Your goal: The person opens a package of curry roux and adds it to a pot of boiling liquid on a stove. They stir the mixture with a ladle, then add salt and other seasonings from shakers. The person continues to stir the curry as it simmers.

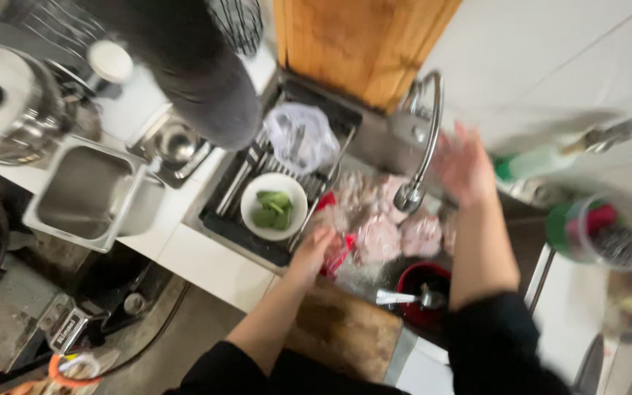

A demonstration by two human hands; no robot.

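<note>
Head view is looking down on a bench. At nine o'clock a steel tray is sitting. A white bowl of greens is resting on a black rack at centre. Just right, the left hand is touching bagged meat in the sink; its grip is blurred, I cannot tell. At two o'clock the right hand is hovering with fingers spread wide, holding nothing, beside the tap.

Kitchen: sink with tap, steel pot, stove.
</note>
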